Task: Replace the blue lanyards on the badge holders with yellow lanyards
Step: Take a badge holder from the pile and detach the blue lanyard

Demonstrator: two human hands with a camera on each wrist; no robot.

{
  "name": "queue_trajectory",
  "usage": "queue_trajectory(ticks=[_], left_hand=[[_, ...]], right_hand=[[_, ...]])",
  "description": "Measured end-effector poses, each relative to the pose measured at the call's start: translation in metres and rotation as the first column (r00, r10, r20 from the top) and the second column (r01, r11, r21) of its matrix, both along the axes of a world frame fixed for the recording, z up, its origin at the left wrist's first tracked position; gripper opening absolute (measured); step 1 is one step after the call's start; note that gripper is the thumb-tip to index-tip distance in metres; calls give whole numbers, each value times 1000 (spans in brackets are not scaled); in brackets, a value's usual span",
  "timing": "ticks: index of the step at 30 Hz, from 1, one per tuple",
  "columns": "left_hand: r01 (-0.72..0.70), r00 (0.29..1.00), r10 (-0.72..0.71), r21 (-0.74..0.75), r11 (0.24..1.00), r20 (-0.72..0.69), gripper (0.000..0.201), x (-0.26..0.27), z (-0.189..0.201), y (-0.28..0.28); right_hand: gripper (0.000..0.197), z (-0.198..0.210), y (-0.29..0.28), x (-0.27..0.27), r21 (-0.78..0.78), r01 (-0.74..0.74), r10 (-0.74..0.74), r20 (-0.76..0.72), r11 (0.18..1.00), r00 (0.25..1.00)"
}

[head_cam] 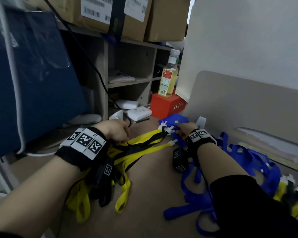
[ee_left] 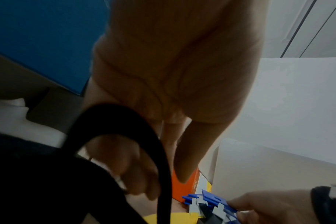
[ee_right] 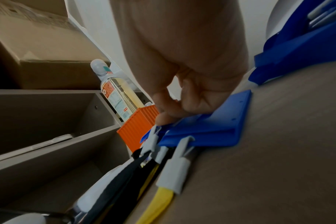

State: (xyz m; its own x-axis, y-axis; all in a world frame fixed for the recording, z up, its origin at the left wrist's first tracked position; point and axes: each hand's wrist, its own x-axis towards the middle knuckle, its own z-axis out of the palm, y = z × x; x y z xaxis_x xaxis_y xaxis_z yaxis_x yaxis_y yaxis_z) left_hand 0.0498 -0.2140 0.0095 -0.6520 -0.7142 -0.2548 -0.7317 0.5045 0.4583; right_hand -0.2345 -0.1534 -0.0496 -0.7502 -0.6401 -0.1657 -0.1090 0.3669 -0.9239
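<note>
Loops of yellow lanyards (head_cam: 122, 189) lie nearest on the desk (head_cam: 153, 182), at the left side. Their straps run away from the person and to the right, so the long axis goes from near-left to far-right, and the white clip ends (head_cam: 172, 142) point toward the badge holders. A pile of blue lanyards (head_cam: 248, 160) lies tangled at the near right, under and beside the right forearm, with no single direction.

The left hand (head_cam: 116, 133) rests over the yellow straps with the fingers curled around a black strap (ee_left: 144, 128); this strap runs together with the yellow ones toward the holders. The right hand (head_cam: 185, 130) is farther and to the right. Its fingertips (ee_right: 163, 118) are bent and press on the top edge of the blue badge holders (ee_right: 211, 125), next to the white clips; whether the thumb goes under the holder I cannot tell. The holders lie flat in a small stack, overlapping each other, clip edges toward the left.

Just behind the holders stands an orange box (head_cam: 167, 105), and a bottle (head_cam: 169, 78) with yellowish liquid stands upright on it. To the left of it, white small devices (head_cam: 138, 112) lie on the desk. Behind is a shelf unit (head_cam: 127, 66); one compartment holds some flat papers. Cardboard boxes (head_cam: 113, 12) sit on top of the shelf.
</note>
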Motion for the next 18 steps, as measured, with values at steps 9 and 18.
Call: queue_trajectory(ticks=[9,18], left_hand=[[53,999,-53,-160,986,6,30,3,10,8],[207,967,-222,-123,971,-125,15,-32,30,68]], right_hand=[[19,25,19,26,66,-58,57,20,996,998],[7,52,92,29,-14,67,-65,67,998,996]])
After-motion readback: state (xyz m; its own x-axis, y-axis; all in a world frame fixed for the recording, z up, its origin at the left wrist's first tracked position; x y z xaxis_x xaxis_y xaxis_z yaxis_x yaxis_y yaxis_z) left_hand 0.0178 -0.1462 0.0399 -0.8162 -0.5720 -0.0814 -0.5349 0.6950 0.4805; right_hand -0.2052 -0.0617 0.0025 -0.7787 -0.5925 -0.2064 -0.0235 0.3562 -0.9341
